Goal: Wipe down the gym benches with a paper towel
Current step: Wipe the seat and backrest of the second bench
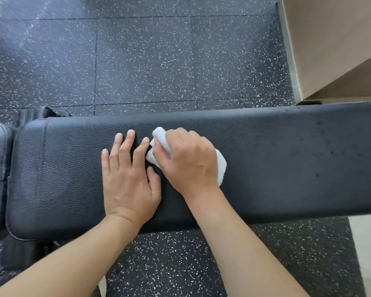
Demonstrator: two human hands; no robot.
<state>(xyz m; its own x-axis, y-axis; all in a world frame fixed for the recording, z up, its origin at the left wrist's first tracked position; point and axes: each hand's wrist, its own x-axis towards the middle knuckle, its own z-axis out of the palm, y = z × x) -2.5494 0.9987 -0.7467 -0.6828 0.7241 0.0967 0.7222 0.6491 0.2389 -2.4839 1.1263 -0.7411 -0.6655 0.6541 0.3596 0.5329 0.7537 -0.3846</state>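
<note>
The hands are working side by side on the black padded surface [276, 168]: the left hand [130, 181] is lying flat with fingers straight, bracing, while the right hand [189, 159] is gripping a bunched white paper towel [221, 168] and pressing it down. The pad's long axis is running left to right, with spotted, likely unwiped vinyl stretching away on the right hand's side.

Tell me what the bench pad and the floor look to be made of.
Bench pad: black vinyl or faux leather, judging by its pebbled grain and stitched seam. Floor: probably rubber gym tiles, dark with white flecks and visible tile joints.
</note>
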